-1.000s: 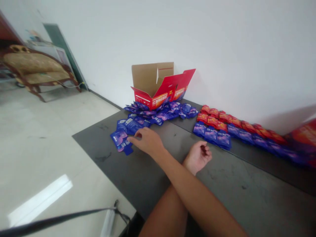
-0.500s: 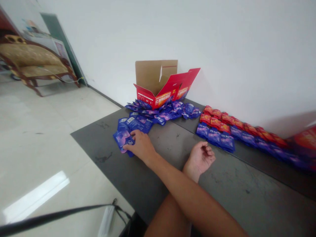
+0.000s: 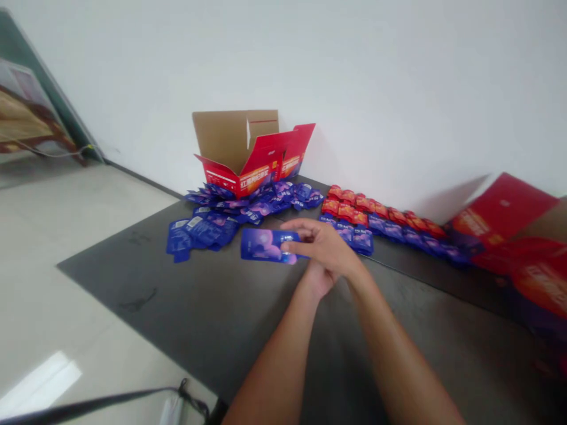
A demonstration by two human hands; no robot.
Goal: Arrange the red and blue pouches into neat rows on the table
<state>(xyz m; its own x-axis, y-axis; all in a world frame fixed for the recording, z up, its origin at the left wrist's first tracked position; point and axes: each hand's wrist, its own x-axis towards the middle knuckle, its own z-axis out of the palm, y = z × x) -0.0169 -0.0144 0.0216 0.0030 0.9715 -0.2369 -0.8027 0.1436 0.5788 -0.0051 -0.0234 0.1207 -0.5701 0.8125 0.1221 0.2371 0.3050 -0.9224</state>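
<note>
My right hand (image 3: 325, 245) is closed on a blue packet (image 3: 266, 245), held flat just above the dark grey mat (image 3: 177, 307). My left hand (image 3: 315, 282) sits directly under the right one; only its heel and wrist show, the fingers are hidden. A loose heap of blue packets (image 3: 201, 230) lies on the mat to the left of the held one. More blue packets spill out around an open red cardboard box (image 3: 248, 159) standing against the white wall.
Neat rows of red and blue packets (image 3: 376, 215) run along the wall to the right. Another red box (image 3: 509, 218) lies at the far right. A black strap (image 3: 88, 404) crosses the pale floor at bottom left. A wooden bench (image 3: 26, 118) stands far left.
My right hand picked a blue packet off the heap at the left and carried it to the middle, over my left hand. The arms have uncrossed and the view has swung right.
</note>
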